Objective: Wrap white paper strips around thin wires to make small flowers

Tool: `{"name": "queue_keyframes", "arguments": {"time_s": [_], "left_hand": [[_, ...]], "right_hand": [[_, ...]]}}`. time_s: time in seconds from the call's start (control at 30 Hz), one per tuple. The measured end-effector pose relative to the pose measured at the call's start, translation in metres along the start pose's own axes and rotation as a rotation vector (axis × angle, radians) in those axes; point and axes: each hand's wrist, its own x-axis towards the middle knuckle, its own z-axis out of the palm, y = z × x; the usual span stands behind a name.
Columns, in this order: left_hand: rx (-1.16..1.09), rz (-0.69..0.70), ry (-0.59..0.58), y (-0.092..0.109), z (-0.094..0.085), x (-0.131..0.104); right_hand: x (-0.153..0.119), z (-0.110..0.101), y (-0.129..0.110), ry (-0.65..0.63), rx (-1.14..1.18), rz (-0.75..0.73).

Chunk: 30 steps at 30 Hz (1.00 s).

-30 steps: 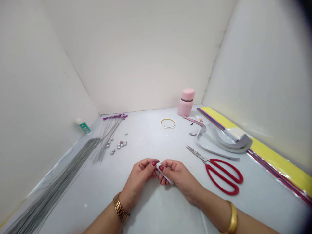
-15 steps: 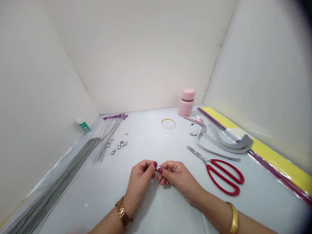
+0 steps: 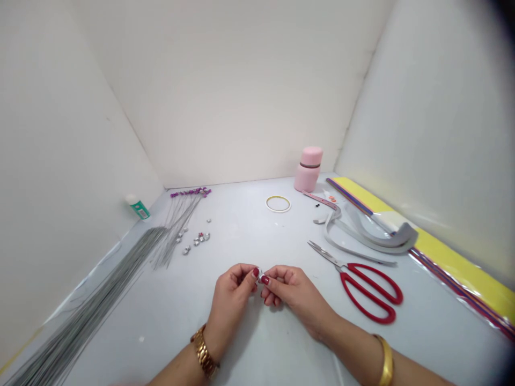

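A small silvery piece [image 3: 260, 275] sits between the fingertips of both hands at the lower middle of the view. My left hand [image 3: 235, 287], with a gold watch above it on the wrist, pinches its left side between thumb and index finger. On the other side, my right hand [image 3: 287, 287] pinches it too, its other fingers curled under. Several small silvery pieces [image 3: 201, 238] lie on the table to the left, beside thin grey wires [image 3: 181, 220] with purple tips. Red-handled scissors [image 3: 368, 285] rest right of my right hand.
A long bundle of grey wires [image 3: 100, 295] runs down the left. A green and white tube [image 3: 139, 208] is at the left wall. Behind are a tape ring [image 3: 278, 210] and a pink bottle [image 3: 308, 174]. Grey strips [image 3: 362, 238] and yellow sheets [image 3: 450, 257] lie right.
The silvery piece between my fingertips shows more of its surface now. Both hands have barely moved, with only a slight shift of the fingers.
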Motion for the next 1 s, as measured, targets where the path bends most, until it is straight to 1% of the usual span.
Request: {"name": "queue_keyframes", "arguments": {"time_s": [0.1, 0.27, 0.4, 0.53, 0.6, 0.7, 0.77, 0.83, 1.0], "left_hand": [[0.124, 0.111, 0.013, -0.0014, 0.0001, -0.0035], [0.323, 0.328, -0.001, 0.0028, -0.0018, -0.0051], [0.347, 0.418, -0.028, 0.0025, -0.0035, -0.0039], [0.373, 0.48, -0.066, -0.0027, -0.0043, -0.0032], [0.351, 0.463, -0.057, -0.0047, -0.004, -0.0034], [0.227, 0.333, 0.002, -0.0047, -0.0026, -0.0043], [0.145, 0.263, -0.005, -0.0029, -0.0013, -0.0047], [0.092, 0.225, -0.021, -0.0003, 0.0, -0.0049], [0.037, 0.108, -0.01, 0.0025, 0.0016, -0.0046]], "right_hand": [[-0.0008, 0.0007, -0.001, 0.016, 0.011, 0.013], [-0.0019, 0.0013, -0.0049, 0.011, 0.052, 0.001], [-0.0019, 0.0012, -0.007, -0.02, 0.109, -0.022], [-0.0007, -0.0006, -0.0047, -0.012, 0.14, -0.033], [-0.0005, -0.0014, -0.0034, -0.01, 0.152, -0.047], [-0.0013, -0.001, -0.0026, -0.016, 0.139, -0.058], [-0.0021, -0.0001, -0.0024, -0.014, 0.115, -0.066], [-0.0026, 0.0008, -0.0019, -0.003, 0.088, -0.073], [-0.0017, 0.0014, 0.0001, 0.037, 0.046, -0.04]]}}
